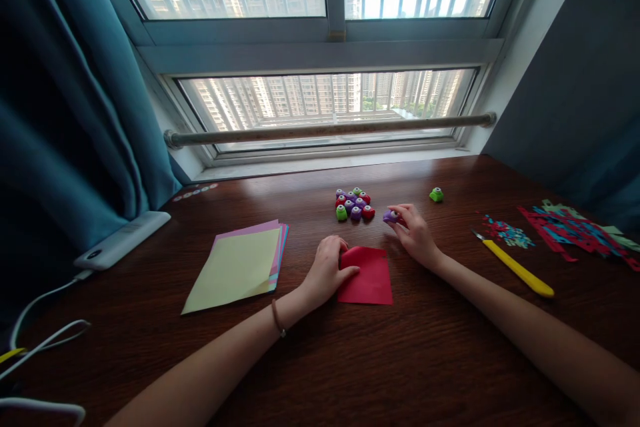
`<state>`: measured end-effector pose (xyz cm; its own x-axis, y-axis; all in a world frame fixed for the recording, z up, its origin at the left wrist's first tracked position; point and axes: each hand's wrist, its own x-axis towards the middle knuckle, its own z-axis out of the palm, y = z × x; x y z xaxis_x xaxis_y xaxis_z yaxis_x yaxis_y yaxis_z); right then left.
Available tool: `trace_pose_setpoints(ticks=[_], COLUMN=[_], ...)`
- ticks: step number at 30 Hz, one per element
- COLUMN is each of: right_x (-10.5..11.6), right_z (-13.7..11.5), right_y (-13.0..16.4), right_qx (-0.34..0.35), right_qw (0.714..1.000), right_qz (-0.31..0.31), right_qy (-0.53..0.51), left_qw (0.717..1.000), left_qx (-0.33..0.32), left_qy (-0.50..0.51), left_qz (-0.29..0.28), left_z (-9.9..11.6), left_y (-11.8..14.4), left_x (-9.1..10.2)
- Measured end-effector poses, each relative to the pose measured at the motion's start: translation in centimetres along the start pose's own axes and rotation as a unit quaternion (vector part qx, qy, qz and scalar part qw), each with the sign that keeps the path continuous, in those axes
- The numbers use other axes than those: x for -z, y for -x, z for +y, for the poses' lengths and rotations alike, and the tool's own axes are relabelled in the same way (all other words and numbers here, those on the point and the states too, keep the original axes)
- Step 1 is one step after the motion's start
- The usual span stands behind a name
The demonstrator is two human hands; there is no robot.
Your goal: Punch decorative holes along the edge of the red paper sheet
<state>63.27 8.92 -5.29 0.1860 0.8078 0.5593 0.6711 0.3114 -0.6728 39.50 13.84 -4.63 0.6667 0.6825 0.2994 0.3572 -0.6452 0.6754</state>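
A square sheet of red paper (367, 280) lies on the dark wooden table in front of me. My left hand (326, 270) grips its left edge, thumb on top and fingers curled at the upper left corner. Just beyond the sheet's upper right corner, my right hand (414, 235) pinches a small purple craft punch (390, 216) between thumb and fingers. Several more little punches (355, 212) in purple, red and green stand bunched together behind the paper. One green punch (437, 195) sits apart at the back right.
Left of the paper lies a stack of coloured sheets (240, 263), pale yellow on top. A yellow craft knife (517, 268), tiny punched paper bits (510, 232) and paper strips (575, 233) lie right. A white device (123, 240) with a cable is far left.
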Motion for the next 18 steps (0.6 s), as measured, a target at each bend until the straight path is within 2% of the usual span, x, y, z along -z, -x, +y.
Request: trace_pose_setpoints(ticks=[5, 9, 14, 18], right_x=[1.3, 2.3, 2.3, 2.3], right_z=[-0.9, -1.8, -2.2, -2.4], right_y=[2.8, 4.6, 5.0, 5.0], right_qx=[-0.081, -0.117, -0.106, -0.088], right_qw=[0.992, 0.984, 0.983, 0.985], right_qz=[-0.004, -0.015, -0.039, -0.073], right_qy=[-0.094, -0.130, -0.141, -0.126], left_qw=[0.995, 0.976, 0.932, 0.902], left_qx=[0.026, 0.072, 0.134, 0.179], left_qy=[0.095, 0.205, 0.336, 0.392], left_qz=[-0.013, -0.018, -0.015, -0.017], left_z=[0.4, 0.5, 0.7, 0.9], left_y=[0.1, 0.3, 0.1, 0.1], left_x=[0.3, 0.4, 0.2, 0.2])
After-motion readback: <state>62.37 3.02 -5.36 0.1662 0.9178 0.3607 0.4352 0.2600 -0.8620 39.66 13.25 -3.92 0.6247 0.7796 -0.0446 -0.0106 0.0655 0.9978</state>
